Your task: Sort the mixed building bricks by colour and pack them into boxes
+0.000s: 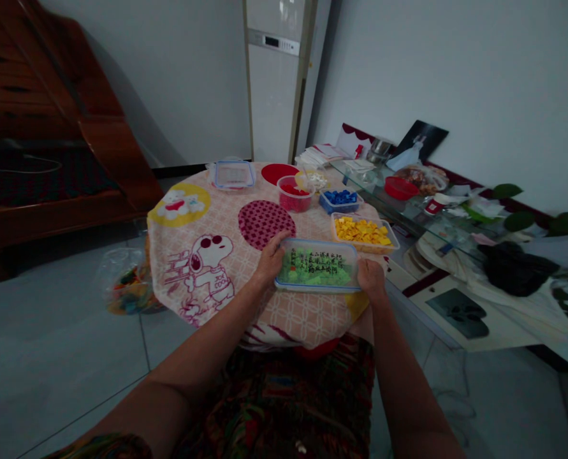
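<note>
A clear lidded plastic container [317, 266] with green pieces inside and black characters on its lid is between my two hands, at the near side of the round table. My left hand [270, 260] grips its left end, and my right hand [372, 278] grips the right end. Just beyond it sits an open container of yellow pieces [364, 232]. Behind that are a container of blue pieces [340, 200] and a round tub of red pieces [295, 194]. White pieces [316, 181] lie farther back.
A patterned cloth [307, 319] covers the table. Another lidded container [234, 174] sits at the far left. To the right, a glass shelf [408, 213] holds a red bowl [401, 187], a paper cup [436, 204] and papers. A bag of coloured pieces [133, 280] is on the floor at left.
</note>
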A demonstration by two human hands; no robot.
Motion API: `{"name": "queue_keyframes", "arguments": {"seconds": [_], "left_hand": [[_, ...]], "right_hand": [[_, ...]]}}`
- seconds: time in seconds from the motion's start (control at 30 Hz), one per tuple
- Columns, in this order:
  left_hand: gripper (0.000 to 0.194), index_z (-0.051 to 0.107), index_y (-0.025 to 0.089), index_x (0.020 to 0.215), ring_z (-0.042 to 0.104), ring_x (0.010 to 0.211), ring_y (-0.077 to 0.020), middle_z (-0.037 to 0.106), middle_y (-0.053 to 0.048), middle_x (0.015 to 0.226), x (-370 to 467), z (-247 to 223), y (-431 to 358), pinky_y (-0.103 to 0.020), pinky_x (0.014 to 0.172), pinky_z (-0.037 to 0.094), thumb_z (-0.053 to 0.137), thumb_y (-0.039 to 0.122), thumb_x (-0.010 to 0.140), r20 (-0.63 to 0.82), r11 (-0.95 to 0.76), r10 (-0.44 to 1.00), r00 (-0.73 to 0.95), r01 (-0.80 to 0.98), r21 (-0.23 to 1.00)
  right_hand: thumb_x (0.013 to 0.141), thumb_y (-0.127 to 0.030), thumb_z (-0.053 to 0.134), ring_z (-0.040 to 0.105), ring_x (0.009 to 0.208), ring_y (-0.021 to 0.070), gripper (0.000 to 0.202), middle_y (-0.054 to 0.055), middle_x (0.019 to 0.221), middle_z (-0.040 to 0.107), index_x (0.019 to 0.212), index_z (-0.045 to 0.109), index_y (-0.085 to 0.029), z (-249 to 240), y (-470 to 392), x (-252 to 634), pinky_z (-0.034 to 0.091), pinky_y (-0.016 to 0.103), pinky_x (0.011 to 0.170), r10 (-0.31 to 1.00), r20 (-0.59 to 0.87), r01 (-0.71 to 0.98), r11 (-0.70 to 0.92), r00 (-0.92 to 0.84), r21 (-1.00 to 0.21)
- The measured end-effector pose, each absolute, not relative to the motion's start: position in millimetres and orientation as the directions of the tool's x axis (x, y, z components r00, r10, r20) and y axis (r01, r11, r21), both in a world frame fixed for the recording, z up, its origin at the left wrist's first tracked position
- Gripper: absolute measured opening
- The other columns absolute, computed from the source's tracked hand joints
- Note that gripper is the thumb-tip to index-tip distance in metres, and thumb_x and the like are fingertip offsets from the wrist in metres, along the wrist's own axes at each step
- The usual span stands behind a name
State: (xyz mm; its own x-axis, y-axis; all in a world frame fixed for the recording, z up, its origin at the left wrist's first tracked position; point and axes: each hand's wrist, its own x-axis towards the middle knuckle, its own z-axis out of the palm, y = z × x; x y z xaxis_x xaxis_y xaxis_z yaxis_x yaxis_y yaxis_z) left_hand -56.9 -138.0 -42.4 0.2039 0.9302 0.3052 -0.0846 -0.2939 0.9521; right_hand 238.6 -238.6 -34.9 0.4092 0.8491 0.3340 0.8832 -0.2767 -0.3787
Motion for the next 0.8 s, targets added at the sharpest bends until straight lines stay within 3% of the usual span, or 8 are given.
{"name": "queue_keyframes", "arguments": {"seconds": [0.17,0.53,0.7,0.8], "left_hand": [[0.049,0.072,0.021,0.124,0.050,0.143,-0.0258,0.065,-0.007,0.143,-56.5,-39.6,-139.0,-0.046,0.129,0.026,0.054,0.018,0.079,0.311,-0.299,0.930,0.195,-0.088,0.950],[0.047,0.070,0.020,0.128,0.050,0.142,-0.0278,0.063,-0.009,0.144,-56.3,-37.4,-139.0,-0.047,0.128,0.027,0.057,0.023,0.082,0.343,-0.336,0.911,0.228,-0.066,0.939],[0.077,0.061,0.020,0.142,0.050,0.140,-0.0363,0.055,-0.013,0.152,-55.5,-33.2,-141.4,-0.052,0.122,0.035,0.081,0.031,0.068,0.221,-0.235,0.944,0.244,0.031,0.971],[0.085,0.058,0.021,0.146,0.051,0.138,-0.0378,0.056,-0.013,0.150,-55.8,-31.8,-142.1,-0.054,0.119,0.038,0.084,0.031,0.065,0.169,-0.187,0.954,0.246,0.050,0.981]], "right_hand": [[0.100,-0.031,0.035,0.056,0.070,0.0220,0.045,0.013,0.071,0.065,0.065,0.061,-0.020,-28.0,-239.8,227.9,0.039,0.033,0.068,0.826,0.277,0.837,-0.359,0.491,-0.412],[0.100,-0.036,0.035,0.062,0.078,0.0258,0.044,0.016,0.074,0.066,0.067,0.060,-0.021,-18.6,-237.0,231.4,0.047,0.039,0.080,0.886,0.263,0.870,-0.251,0.383,-0.424],[0.097,-0.055,0.047,0.064,0.076,0.0275,0.047,0.013,0.065,0.061,0.071,0.066,-0.022,-20.1,-236.7,226.1,0.052,0.044,0.080,0.869,0.268,0.844,-0.259,0.415,-0.469],[0.096,-0.056,0.049,0.061,0.065,0.0244,0.051,0.008,0.057,0.055,0.058,0.059,-0.023,-20.6,-239.2,223.5,0.051,0.040,0.069,0.858,0.170,0.778,-0.334,0.484,-0.532]]}}
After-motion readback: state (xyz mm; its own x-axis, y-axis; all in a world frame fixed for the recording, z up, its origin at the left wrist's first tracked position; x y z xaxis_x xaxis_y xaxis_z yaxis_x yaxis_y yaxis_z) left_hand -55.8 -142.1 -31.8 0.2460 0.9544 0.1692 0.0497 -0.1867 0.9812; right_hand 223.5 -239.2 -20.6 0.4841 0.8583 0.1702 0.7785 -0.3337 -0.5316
